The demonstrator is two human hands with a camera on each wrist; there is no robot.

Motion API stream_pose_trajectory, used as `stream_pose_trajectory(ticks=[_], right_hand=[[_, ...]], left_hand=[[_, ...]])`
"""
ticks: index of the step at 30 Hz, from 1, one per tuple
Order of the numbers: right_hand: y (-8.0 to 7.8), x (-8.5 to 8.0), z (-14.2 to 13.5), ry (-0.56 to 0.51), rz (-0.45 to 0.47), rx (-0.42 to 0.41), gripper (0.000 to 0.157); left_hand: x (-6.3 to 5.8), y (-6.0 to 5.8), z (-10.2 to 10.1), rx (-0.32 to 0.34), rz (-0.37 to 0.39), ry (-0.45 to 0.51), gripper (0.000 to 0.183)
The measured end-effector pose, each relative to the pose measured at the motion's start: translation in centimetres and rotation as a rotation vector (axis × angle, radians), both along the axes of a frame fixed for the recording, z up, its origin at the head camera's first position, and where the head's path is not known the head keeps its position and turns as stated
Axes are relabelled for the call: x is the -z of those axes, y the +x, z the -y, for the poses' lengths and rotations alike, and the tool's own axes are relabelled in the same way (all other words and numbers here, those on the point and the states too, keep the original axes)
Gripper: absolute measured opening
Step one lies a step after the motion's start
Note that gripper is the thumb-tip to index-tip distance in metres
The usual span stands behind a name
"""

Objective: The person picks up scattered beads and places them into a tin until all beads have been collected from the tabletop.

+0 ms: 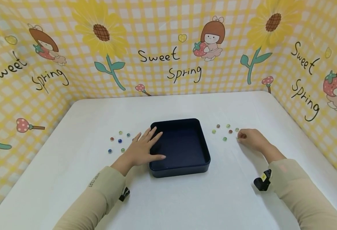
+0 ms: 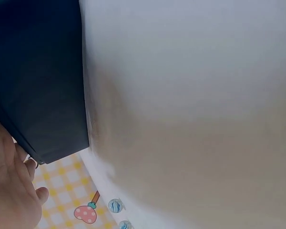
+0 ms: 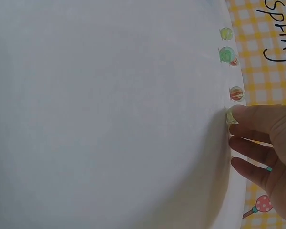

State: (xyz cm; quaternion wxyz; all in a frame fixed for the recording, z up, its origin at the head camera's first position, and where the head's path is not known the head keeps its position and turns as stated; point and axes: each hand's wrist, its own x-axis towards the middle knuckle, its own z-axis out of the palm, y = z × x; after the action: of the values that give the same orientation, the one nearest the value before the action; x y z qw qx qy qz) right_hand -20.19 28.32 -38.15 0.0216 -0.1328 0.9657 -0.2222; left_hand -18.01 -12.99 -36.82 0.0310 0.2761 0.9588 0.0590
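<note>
My left hand [image 1: 141, 149] spreads over the left rim of a dark blue square tray [image 1: 183, 148], fingers straight and apart, with the thumb over the tray's inside. In the left wrist view, the fingers lie along the tray's dark outer wall [image 2: 43, 86]. To the tray's right, thumb and fingertips of my right hand [image 1: 253, 139] pinch a clear yellow-green marble [image 3: 230, 116] low at the white tabletop. Several loose marbles lie just left of that hand, among them a green one [image 1: 224, 139] and a reddish one [image 1: 230, 131].
Left of the tray, several more marbles are scattered, including a blue one [image 1: 120, 141] and a red one [image 1: 112, 139]; the left hand partly covers this group. A yellow checked cloth [image 1: 162, 38] walls the white table [image 1: 174, 204] at the back and both sides.
</note>
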Motion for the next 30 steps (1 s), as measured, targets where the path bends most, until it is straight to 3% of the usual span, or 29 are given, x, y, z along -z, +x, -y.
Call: stream_pose_trajectory(ticks=[14,30], right_hand=[[0.4,0.2,0.3,-0.076,-0.010,0.031,0.007],[0.8,-0.2,1.4,-0.155,-0.063,0.006,0.004]], left_hand=[[0.2,0.0,-0.1,0.005,-0.002,0.007,0.091],[0.1,0.1,-0.2,0.016,-0.003,0.033,0.089]])
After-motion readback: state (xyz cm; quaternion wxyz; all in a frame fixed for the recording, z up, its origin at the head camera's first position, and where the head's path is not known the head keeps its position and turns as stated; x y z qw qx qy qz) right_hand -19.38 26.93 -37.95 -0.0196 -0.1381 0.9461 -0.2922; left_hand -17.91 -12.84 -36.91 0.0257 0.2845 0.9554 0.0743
